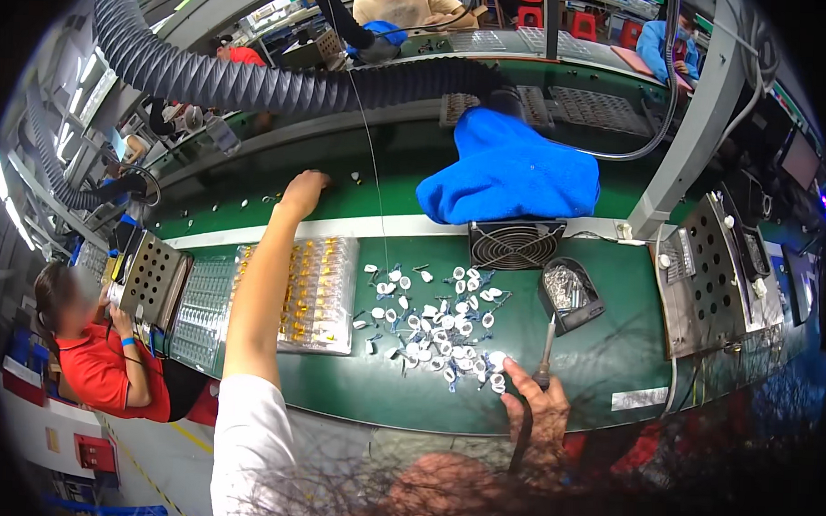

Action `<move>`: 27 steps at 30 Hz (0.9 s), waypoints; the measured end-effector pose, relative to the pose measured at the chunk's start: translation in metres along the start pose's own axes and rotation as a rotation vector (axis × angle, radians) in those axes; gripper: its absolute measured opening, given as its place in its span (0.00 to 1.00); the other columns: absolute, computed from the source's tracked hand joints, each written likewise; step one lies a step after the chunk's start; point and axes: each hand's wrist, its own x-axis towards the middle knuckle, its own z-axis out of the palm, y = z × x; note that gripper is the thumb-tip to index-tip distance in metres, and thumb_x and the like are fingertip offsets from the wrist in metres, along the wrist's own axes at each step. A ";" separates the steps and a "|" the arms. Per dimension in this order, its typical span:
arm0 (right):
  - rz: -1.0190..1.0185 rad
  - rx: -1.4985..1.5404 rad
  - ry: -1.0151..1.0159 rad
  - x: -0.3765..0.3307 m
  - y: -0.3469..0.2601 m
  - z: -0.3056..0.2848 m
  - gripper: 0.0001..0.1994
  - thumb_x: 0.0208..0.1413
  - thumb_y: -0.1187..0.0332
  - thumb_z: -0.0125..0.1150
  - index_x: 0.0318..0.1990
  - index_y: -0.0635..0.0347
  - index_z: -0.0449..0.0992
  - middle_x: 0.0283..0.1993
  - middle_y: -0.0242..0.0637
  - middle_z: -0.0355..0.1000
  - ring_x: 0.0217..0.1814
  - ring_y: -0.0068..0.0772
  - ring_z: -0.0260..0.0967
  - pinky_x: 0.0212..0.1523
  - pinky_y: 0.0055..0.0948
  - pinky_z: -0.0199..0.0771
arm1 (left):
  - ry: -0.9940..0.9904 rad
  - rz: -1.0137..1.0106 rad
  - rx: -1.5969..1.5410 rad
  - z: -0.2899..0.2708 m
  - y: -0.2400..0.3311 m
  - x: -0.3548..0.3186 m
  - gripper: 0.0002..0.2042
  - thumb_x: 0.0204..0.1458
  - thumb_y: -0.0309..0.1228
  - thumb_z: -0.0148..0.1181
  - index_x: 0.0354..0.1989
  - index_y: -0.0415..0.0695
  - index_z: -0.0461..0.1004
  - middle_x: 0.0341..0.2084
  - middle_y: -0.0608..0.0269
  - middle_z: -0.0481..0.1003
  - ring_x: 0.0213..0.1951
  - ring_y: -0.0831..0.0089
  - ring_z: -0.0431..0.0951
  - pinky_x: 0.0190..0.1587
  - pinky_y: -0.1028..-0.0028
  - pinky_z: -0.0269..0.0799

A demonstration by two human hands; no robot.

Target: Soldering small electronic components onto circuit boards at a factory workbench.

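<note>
My left arm stretches over the trays, and my left hand [304, 192] is above the far green conveyor belt [397, 192]. Its fingers are drawn together; anything between them is too small to make out. A small white part [357, 177] lies just right of those fingertips. At the near edge of the work surface, my right hand [542, 406] grips a soldering iron [544, 367], its metal tip pointing up and away. The index finger of this hand is beside a loose heap of small white oval parts with blue wires [439, 332].
A clear plastic tray [325, 296] with gold-coloured pieces lies under my left forearm. Behind the heap stand a black fan [515, 246] with a blue cloth [516, 171] over it and a dark bin of small metal parts [571, 295]. A person in red [109, 366] works at left.
</note>
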 end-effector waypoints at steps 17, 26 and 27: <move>-0.161 0.078 0.183 -0.011 0.021 0.012 0.19 0.55 0.78 0.70 0.54 0.68 0.75 0.51 0.50 0.82 0.34 0.45 0.74 0.34 0.36 0.77 | -0.101 0.267 -0.551 -0.118 0.111 -0.096 0.11 0.52 0.20 0.65 0.45 0.36 0.82 0.39 0.55 0.84 0.41 0.66 0.85 0.45 0.68 0.80; -0.161 0.068 0.153 -0.007 0.017 0.008 0.20 0.54 0.79 0.70 0.55 0.68 0.76 0.51 0.46 0.82 0.34 0.44 0.75 0.34 0.37 0.77 | 0.037 0.084 -0.241 -0.105 0.070 -0.151 0.09 0.53 0.22 0.65 0.42 0.36 0.83 0.38 0.46 0.83 0.41 0.52 0.83 0.46 0.61 0.80; -0.151 0.095 0.163 -0.007 0.017 0.009 0.18 0.57 0.78 0.68 0.55 0.65 0.76 0.51 0.45 0.82 0.36 0.43 0.76 0.38 0.37 0.77 | 0.050 0.099 -0.171 -0.102 0.072 -0.152 0.08 0.53 0.23 0.65 0.41 0.36 0.83 0.37 0.44 0.82 0.41 0.50 0.83 0.46 0.60 0.79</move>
